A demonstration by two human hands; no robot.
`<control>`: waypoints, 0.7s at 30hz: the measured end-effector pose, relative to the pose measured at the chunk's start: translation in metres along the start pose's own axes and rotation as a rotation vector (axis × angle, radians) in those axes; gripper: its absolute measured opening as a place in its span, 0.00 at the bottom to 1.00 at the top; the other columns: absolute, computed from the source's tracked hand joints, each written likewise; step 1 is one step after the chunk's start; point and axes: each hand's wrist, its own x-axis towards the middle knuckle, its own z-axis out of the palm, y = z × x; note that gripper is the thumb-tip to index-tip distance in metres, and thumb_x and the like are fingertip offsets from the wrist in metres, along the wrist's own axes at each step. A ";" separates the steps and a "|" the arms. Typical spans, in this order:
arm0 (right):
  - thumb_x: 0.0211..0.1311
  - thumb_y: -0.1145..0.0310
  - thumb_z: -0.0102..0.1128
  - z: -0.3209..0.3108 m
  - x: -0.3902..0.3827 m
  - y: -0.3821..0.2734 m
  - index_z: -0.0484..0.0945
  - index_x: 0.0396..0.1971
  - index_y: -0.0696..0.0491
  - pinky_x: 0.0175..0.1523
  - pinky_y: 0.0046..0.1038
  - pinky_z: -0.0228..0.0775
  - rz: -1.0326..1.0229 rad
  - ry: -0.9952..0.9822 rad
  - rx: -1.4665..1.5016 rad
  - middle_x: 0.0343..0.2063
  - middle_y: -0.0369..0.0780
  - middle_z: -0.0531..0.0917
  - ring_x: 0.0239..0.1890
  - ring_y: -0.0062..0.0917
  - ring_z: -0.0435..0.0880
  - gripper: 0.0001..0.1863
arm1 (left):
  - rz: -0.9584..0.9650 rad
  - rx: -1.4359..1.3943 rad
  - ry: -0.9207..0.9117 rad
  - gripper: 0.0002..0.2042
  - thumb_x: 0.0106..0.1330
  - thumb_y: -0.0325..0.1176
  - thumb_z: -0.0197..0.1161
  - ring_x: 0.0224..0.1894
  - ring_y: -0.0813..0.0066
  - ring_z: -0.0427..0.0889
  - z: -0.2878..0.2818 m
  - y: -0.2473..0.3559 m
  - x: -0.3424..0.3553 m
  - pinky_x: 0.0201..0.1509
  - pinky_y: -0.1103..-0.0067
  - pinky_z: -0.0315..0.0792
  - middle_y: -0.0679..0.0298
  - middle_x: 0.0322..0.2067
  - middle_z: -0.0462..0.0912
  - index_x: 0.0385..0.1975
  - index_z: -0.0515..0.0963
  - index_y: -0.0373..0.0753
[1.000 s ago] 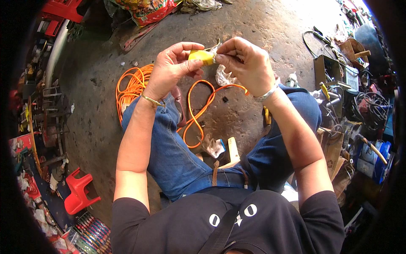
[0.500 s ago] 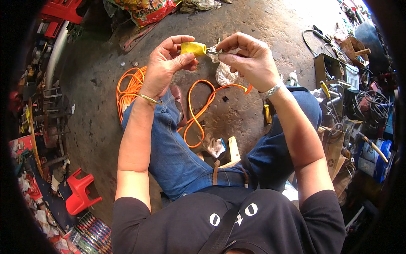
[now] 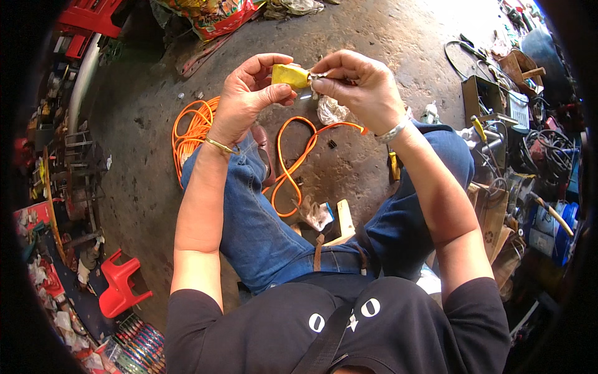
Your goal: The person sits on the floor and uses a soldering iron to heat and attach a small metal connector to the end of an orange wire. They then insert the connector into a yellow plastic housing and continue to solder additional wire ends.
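Observation:
My left hand (image 3: 252,87) is closed on a yellow tapered hollow sleeve (image 3: 289,76), thumb below and fingers above. At the sleeve's right end, my right hand (image 3: 358,84) pinches a small metal piece (image 3: 318,76). The metal piece meets the sleeve or sits right beside it; whether it goes inside cannot be seen. Both hands are raised over the floor, in front of my knees. Below them an orange cable (image 3: 293,168) lies in loops, its thicker coil (image 3: 190,128) by my left knee.
A crumpled clear plastic bag (image 3: 332,111) lies beyond my knees. Between my legs are a wooden piece (image 3: 344,218) and a small packet (image 3: 316,215). Tools, boxes and black cables (image 3: 548,153) crowd the right side. A red plastic stool (image 3: 121,283) stands at left.
The yellow sleeve has shifted slightly right and turned, so its open mouth shows less. My right hand has moved a little left, bringing the metal piece closer to the sleeve.

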 end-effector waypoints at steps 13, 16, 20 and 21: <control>0.53 0.74 0.63 -0.010 -0.001 -0.009 0.79 0.38 0.59 0.37 0.21 0.77 0.148 -0.062 0.127 0.30 0.39 0.84 0.33 0.18 0.83 0.11 | 0.002 0.019 0.000 0.19 0.59 0.27 0.67 0.36 0.78 0.82 0.002 0.001 0.001 0.42 0.81 0.79 0.61 0.38 0.82 0.51 0.74 0.34; 0.52 0.75 0.64 -0.008 -0.001 -0.007 0.79 0.37 0.59 0.37 0.20 0.78 0.154 -0.030 0.114 0.30 0.38 0.84 0.31 0.18 0.84 0.11 | 0.010 0.009 -0.021 0.19 0.61 0.27 0.66 0.37 0.78 0.82 0.003 0.000 0.000 0.42 0.81 0.79 0.60 0.40 0.82 0.52 0.73 0.33; 0.51 0.75 0.65 -0.002 -0.002 -0.004 0.78 0.35 0.58 0.37 0.21 0.78 0.086 0.014 0.068 0.28 0.38 0.84 0.30 0.19 0.84 0.10 | -0.013 -0.073 -0.074 0.21 0.64 0.33 0.63 0.47 0.75 0.80 0.003 -0.002 0.002 0.49 0.78 0.78 0.56 0.50 0.78 0.56 0.70 0.35; 0.51 0.76 0.65 0.000 -0.003 -0.003 0.78 0.35 0.58 0.37 0.21 0.78 0.102 0.028 0.034 0.28 0.38 0.84 0.30 0.19 0.84 0.10 | -0.014 -0.097 -0.057 0.21 0.65 0.33 0.62 0.47 0.75 0.80 0.004 -0.003 0.002 0.50 0.77 0.78 0.56 0.51 0.78 0.57 0.69 0.35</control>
